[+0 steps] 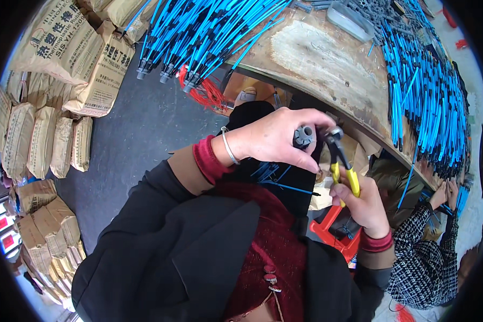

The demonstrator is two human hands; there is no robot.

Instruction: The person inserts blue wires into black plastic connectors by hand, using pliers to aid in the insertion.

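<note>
Yellow pliers [353,181] are gripped by the right hand [367,207], a fitting [304,137] by the left hand [272,136]. Nipping seems readied, alignment needed.

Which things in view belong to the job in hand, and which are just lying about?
In the job:
grey slotted piece, in the left hand
yellow-handled pliers, in the right hand
blue rods, probably

Apparently lying about:
brown paper sacks
clear plastic tray on the table

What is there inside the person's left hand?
The left hand holds a grey part; its end with a round opening shows. The side toward the palm is covered.
</note>
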